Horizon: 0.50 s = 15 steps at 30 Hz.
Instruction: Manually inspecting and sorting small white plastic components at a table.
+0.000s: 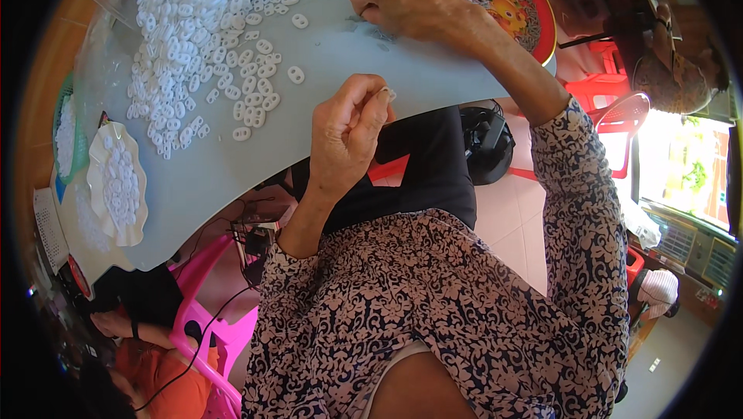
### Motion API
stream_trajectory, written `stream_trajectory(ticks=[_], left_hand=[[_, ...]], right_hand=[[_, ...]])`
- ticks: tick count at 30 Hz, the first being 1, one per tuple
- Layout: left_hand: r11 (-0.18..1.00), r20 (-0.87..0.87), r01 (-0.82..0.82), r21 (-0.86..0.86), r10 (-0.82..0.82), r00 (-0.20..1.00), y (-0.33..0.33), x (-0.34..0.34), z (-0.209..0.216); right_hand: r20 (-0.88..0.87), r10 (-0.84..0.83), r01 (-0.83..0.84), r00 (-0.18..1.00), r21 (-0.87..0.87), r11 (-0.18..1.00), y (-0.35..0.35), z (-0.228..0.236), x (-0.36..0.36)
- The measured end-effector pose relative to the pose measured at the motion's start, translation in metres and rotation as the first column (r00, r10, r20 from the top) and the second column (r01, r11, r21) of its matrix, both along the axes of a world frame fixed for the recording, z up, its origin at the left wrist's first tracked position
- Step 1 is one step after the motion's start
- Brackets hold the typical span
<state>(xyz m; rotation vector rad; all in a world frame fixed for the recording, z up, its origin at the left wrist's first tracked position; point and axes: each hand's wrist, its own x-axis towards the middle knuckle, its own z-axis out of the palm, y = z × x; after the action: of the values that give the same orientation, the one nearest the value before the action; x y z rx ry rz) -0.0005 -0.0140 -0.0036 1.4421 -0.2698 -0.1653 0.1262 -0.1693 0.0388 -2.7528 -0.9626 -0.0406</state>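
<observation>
My left hand (346, 136) is closed above the table's near edge, its thumb and fingers pinching a small white plastic piece (392, 95) that shows only in part. Farther off, my right hand (414, 1) has its fingers curled down at the grey table (433, 71), beside a few small metal bits (375, 34). Whatever those fingers may hold is hidden. A big heap of white two-holed plastic pieces (190, 28) covers the table's far left, with loose ones (251, 94) spread toward my left hand. Right of my right hand stands a round red-rimmed tray (548, 24) strewn with small metal parts.
On the left are a scalloped cream dish (98, 179) of white pieces and a green basket (80, 140). Below them, a person in orange (166, 376) sits by a pink chair (224, 342). Red chairs (592, 90) stand to the right, and a black object (489, 140) lies beyond my lap.
</observation>
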Motion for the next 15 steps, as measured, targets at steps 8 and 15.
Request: stream_trajectory(ticks=[8,15], left_hand=[[1.000,0.012,0.001,-0.005,-0.001,1.000,-0.002,-0.001,0.001],[1.000,-0.015,-0.002,-0.018,0.002,1.000,-0.002,-0.002,0.003]], right_hand=[[0.139,0.072,-0.060,0.988,-0.087,0.994,0.008,-0.003,-0.014],[0.205,0.074,-0.059,0.976,-0.079,0.995,0.017,-0.003,-0.015]])
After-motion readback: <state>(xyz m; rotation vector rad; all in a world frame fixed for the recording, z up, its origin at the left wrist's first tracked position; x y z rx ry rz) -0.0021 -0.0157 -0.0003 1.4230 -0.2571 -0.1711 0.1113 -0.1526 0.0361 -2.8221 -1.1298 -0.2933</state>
